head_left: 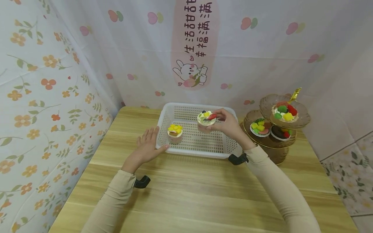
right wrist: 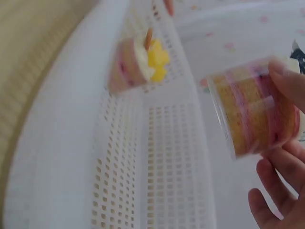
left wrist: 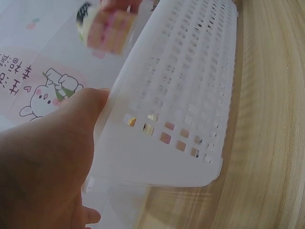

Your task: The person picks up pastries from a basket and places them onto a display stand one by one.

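Head view: observed fingers of the right hand (head_left: 230, 125) gripping a clear, round plastic cup (head_left: 203, 126) of pink-and-yellow layered cake, topped with cream and red fruit, above a white, perforated plastic basket (head_left: 198, 139), and fingers of the left hand (head_left: 148, 146) extended against its left end. Found a similar cup (head_left: 175, 139) topped with yellow cubes already standing inside the basket. Judged part-way through handling, with release of the raised cup outstanding.

Room lying just left of right hand (head_left: 228, 124)
Yellow-topped clear round cup (head_left: 175, 138) and tiered translucent-brown stand (head_left: 303, 117) are flanking the grip.
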A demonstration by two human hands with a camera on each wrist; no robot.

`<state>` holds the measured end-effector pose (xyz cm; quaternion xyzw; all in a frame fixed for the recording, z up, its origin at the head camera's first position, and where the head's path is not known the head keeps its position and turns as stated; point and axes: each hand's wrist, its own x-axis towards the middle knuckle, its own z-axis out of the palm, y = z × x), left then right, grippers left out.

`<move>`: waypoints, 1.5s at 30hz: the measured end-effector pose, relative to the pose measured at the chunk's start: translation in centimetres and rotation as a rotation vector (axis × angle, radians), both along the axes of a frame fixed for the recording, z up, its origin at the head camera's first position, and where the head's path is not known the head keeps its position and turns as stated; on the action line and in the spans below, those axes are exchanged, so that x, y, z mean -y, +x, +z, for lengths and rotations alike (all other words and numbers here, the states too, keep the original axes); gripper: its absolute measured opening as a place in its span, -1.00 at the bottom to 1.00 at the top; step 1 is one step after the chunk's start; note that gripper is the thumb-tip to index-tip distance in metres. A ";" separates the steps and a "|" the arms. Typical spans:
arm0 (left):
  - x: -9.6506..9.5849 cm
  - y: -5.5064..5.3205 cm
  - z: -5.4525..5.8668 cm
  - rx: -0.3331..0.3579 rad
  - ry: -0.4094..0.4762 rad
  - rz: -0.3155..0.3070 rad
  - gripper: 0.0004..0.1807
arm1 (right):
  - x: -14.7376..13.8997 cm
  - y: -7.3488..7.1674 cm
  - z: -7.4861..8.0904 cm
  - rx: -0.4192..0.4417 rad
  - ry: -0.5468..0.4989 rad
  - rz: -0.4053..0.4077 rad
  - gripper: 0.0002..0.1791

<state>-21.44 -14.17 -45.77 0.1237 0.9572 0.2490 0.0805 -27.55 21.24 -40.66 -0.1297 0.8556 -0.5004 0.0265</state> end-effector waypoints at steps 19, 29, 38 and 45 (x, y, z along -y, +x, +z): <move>0.0 0.1 0.2 0.004 0.013 -0.001 0.09 | -7.1 14.3 -0.7 -0.159 0.001 -0.546 -0.24; 0.0 0.0 0.2 -0.001 0.010 -0.001 0.08 | -8.5 16.7 -4.8 -0.169 -0.068 -0.760 -0.28; 0.0 0.0 0.2 0.010 0.004 -0.001 0.09 | -9.3 15.5 -8.0 -0.135 -0.060 -0.824 -0.29; 0.0 0.0 0.3 0.020 0.009 -0.002 0.09 | -9.5 14.8 -9.1 -0.141 -0.039 -0.863 -0.29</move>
